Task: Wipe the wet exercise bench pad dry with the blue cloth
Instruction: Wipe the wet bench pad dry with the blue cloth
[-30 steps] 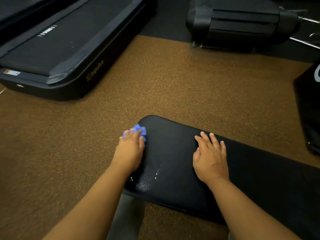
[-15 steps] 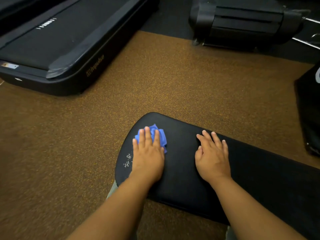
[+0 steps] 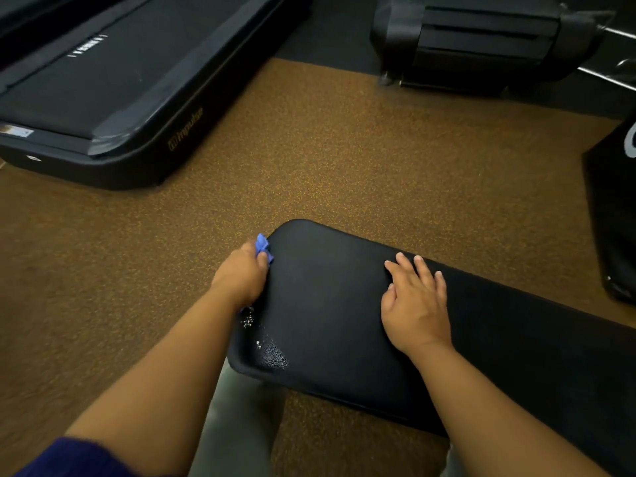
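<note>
I see the brown speckled floor (image 3: pixel 344 160) filling most of the view, with a black treadmill (image 3: pixel 103 91) lying at the upper left and another dark machine (image 3: pixel 481 39) at the upper right. Nearer to me, the black exercise bench pad (image 3: pixel 330 304) runs from centre frame out to the lower right, its rounded end pointing toward the treadmill. The right hand (image 3: pixel 414 304) lies flat on the pad's top, fingers (image 3: pixel 418 266) spread and holding nothing. The left hand (image 3: pixel 242 277) sits at the pad's left edge, near the rounded end, its fingers curled around the bunched blue cloth (image 3: pixel 263 246) and pressing it against the pad's side (only a small tuft of blue pokes out past the knuckles). Just behind that hand, along the same left edge, a patch of water droplets (image 3: pixel 261 339) glistens on the pad surface, not yet wiped. A dark blue sleeve (image 3: pixel 75 459) shows at the bottom left corner.
</note>
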`<state>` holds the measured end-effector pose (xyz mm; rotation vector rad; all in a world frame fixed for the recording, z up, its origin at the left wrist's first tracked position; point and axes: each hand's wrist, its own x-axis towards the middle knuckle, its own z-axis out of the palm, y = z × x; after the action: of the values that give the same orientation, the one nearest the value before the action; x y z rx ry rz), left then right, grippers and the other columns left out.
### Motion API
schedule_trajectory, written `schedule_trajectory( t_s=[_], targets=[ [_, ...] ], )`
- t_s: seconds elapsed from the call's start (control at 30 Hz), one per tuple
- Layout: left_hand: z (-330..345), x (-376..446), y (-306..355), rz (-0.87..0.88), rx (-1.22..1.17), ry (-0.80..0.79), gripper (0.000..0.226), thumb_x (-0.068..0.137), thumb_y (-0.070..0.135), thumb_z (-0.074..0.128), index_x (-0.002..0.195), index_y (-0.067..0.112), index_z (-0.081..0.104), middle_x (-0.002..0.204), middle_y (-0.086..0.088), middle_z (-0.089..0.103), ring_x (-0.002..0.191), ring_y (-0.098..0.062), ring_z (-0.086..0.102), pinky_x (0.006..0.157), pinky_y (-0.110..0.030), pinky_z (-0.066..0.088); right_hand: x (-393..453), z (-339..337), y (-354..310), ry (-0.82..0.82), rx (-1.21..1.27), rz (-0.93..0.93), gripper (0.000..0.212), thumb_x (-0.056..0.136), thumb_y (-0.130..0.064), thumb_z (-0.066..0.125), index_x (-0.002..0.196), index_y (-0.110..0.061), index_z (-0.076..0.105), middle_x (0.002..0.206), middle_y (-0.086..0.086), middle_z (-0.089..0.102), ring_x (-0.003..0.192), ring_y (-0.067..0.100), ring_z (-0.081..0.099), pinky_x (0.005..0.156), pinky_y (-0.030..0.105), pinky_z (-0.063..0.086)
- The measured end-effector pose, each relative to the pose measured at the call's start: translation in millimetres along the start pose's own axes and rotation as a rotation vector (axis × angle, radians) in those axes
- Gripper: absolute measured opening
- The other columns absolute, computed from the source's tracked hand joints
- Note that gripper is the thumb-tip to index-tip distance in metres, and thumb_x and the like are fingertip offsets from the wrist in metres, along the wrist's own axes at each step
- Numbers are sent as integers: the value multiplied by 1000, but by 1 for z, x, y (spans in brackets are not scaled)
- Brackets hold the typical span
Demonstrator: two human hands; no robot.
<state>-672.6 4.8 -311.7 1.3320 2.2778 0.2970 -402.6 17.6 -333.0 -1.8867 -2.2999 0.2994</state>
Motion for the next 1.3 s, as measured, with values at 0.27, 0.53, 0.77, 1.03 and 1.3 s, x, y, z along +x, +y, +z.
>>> schedule_trajectory(
  t_s=[0.27,0.53,0.77,1.03,1.3],
  targets=[
    [43,-95,-27,258,368,126,53,84,28,36,125,2,57,126,-27,57,116,-48,54,89,-56,49,1,1,-1,-12,-18,7,47,94,-27,32,141,-25,34,154,-5,24,144,18,8,117,47,5],
    [62,-74,38,355,501,25,59,89,37,34,144,13,34,151,-17,33,139,-40,28,106,-58,29,1,0,0,-9,-11,12,46,95,-26,33,140,-26,35,154,-6,25,144,16,8,117,45,5],
    [28,14,40,214,368,26,55,100,35,25,151,19,10,159,-9,4,146,-33,2,114,-53,14,1,0,1,-12,7,3,45,95,-26,34,140,-26,36,153,-6,26,144,16,9,118,44,3],
    [14,-39,-28,205,50,50,54,100,32,35,150,24,18,159,-6,14,145,-24,17,115,-34,21,1,1,1,5,23,-4,45,94,-25,34,139,-24,38,153,-4,28,144,18,10,117,45,5],
    [34,-108,-54,224,73,99,66,90,48,18,148,17,24,157,-11,15,146,-27,15,114,-26,7,0,1,1,-1,5,-6,46,94,-26,32,140,-25,36,153,-4,26,144,18,10,117,46,5]
  ],
)
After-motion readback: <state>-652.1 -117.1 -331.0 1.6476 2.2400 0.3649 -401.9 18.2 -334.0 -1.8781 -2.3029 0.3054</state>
